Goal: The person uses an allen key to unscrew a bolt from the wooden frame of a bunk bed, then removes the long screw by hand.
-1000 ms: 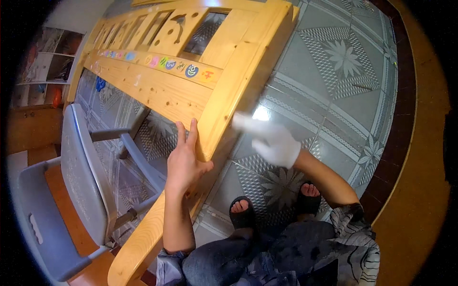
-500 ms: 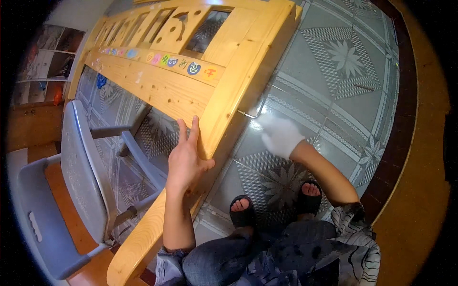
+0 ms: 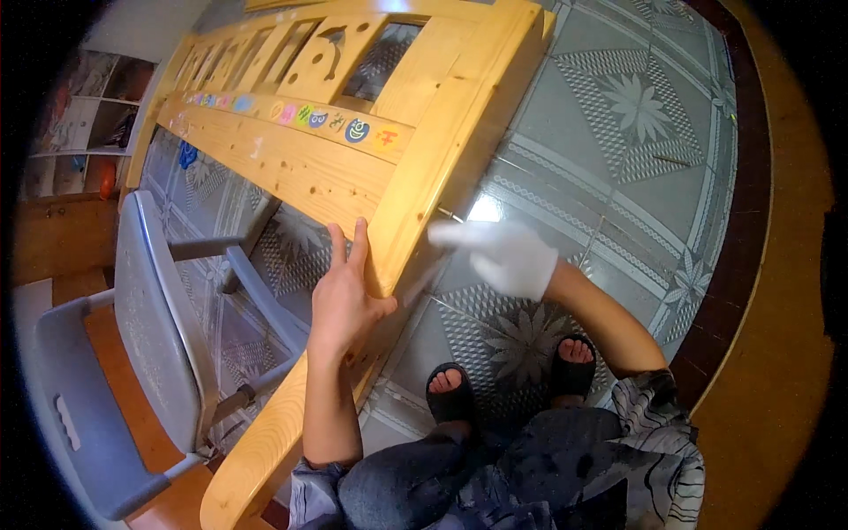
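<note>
A light-wood bed rail or headboard panel (image 3: pixel 322 177) with cut-outs and colourful stickers leans across the view. My bare left hand (image 3: pixel 343 305) rests on its end post (image 3: pixel 422 199), two fingers stretched along the wood and the thumb at the outer side. From that side a thin metal rod, seemingly a bent hex key (image 3: pixel 450 215), sticks out. Close beside it is my right hand (image 3: pixel 512 258) in a white glove, index finger pointing toward the post. Motion smears this hand; whether it grips the key is unclear. A faint streak blurs below the fingers.
At left a grey folding chair (image 3: pixel 168 318) stands close to the panel. Grey patterned tiles (image 3: pixel 609 115) cover the floor, with a small thin stick-like object (image 3: pixel 671 161) lying on them. My sandalled feet (image 3: pixel 450 393) are below my right hand. Shelves (image 3: pixel 93 124) stand at far left.
My gloved right hand has moved left toward the post, its index finger now extended. The key's long arm, visible before, no longer shows clearly. My left hand stays put.
</note>
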The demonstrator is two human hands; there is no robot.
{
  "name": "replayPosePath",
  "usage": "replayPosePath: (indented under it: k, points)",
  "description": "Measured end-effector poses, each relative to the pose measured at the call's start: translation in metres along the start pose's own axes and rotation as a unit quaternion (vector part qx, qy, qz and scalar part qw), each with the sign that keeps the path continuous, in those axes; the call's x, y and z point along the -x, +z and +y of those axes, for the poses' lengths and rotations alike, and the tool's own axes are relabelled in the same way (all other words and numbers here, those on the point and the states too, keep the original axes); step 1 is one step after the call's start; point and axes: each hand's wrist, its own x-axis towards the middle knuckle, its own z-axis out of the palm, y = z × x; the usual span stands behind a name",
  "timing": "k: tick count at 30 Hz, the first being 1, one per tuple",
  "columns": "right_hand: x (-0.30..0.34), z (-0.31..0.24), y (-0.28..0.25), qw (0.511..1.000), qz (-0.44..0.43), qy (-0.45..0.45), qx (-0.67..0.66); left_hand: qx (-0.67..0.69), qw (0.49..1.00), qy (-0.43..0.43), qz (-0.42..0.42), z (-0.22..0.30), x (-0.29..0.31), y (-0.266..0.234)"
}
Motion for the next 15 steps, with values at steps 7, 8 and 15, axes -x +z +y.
replayPosePath:
  k: [7,8,15]
  points:
    - [-0.005,-0.005,-0.007,0.986,0.053,0.136,0.087,-0.011,1.000,0.007,0.004,-0.002,0.001,0.001]
    - [-0.004,-0.005,-0.011,0.995,0.000,0.088,0.037,-0.012,1.000,0.008,0.005,-0.002,0.000,0.000]
    - [-0.010,0.005,-0.010,0.982,0.050,0.176,-0.039,-0.012,1.000,0.004,0.004,-0.001,0.003,-0.001]
